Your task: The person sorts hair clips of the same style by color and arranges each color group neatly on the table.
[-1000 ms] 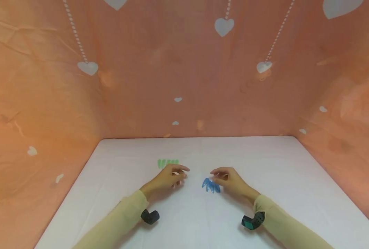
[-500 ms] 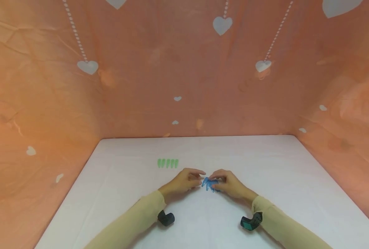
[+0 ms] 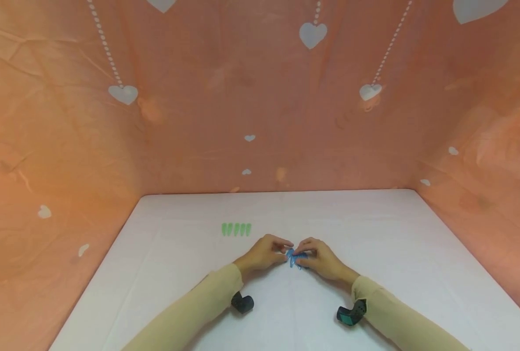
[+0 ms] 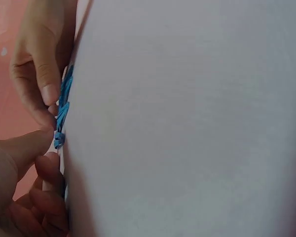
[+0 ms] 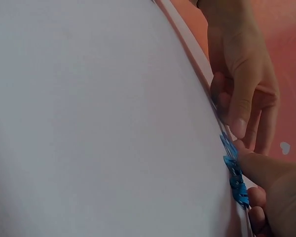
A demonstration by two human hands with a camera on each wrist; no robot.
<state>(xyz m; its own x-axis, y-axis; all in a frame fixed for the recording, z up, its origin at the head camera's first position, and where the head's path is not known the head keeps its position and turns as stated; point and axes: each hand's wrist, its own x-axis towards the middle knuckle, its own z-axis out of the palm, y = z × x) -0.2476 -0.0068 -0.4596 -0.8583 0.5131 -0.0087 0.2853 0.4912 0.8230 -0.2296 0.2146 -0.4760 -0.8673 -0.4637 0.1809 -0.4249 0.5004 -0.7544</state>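
A small heap of blue snap hair clips (image 3: 291, 258) lies on the white table between my two hands. My left hand (image 3: 262, 253) is at the heap's left edge, its thumb and forefinger bent toward each other with a gap between. On the opposite side, my right hand (image 3: 323, 258) has thumb and fingers curled round part of the heap, hiding several clips. The right wrist view shows the right thumb (image 5: 256, 163) against the blue clips (image 5: 237, 185), with the left hand (image 5: 246, 94) beyond. In the left wrist view, the left thumb (image 4: 34, 143) is close to one end of the heap.
Several green clips (image 3: 236, 229) of similar teardrop shape form a tidy row on the white table (image 3: 352, 219), behind and left of the hands. Orange cloth walls (image 3: 198, 97) with white hearts enclose the table at the back and sides. Each wrist carries a black camera (image 3: 242, 303).
My left hand has moved right, from beside the green row to the blue heap. My right hand has shifted slightly left, its thumb and fingers moving over the blue clips. The green row stays put.
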